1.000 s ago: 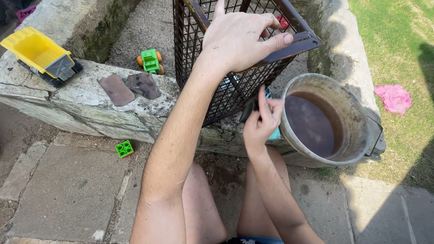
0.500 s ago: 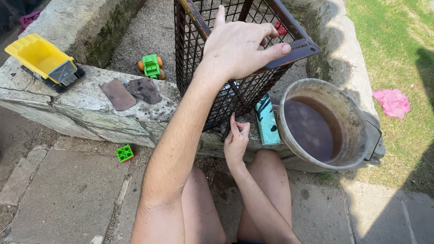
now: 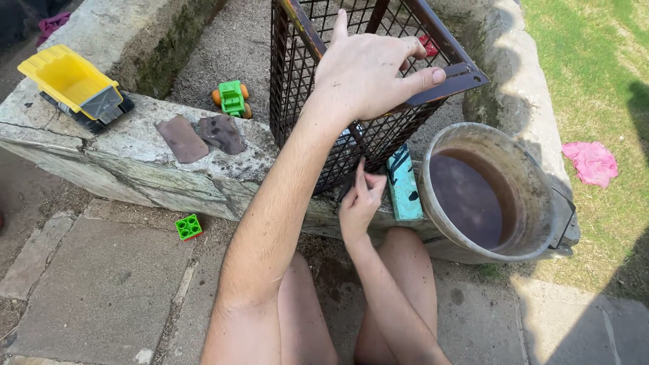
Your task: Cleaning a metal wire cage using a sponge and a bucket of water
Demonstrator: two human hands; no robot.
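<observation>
The left hand [image 3: 368, 71] lay clenched over the near top rail of a dark, rusty wire-mesh crate [image 3: 318, 88], palm on the flat metal rim, thumb stretched right along the rail and index finger pointing up. The crate, a square grid of thin bars in a heavier frame, stood tilted on the rough stone ledge [image 3: 135, 159], its lower edge at the ledge's near side. Below it the right hand [image 3: 362, 199] reached up to the mesh, fingertips pinched together against the lower wires; whether they gripped a wire or something small could not be told. Just right of that hand a flat turquoise block [image 3: 404, 182] with dark markings leaned by the crate's foot. Further right stood a round, grimy bucket [image 3: 534, 196] of murky brown water, its rim chalky and scuffed. On the ledge to the left lay two flat, worn brownish scraps [image 3: 199, 135], and at the far left a yellow plastic toy dump truck [image 3: 74, 84]. A small green toy vehicle [image 3: 232, 99] with orange wheels sat on the gritty ground beyond the ledge, and a green studded brick [image 3: 189, 227] lay on the paving slabs nearby. A crumpled pink cloth [image 3: 591, 161] rested on the grass at the right.
</observation>
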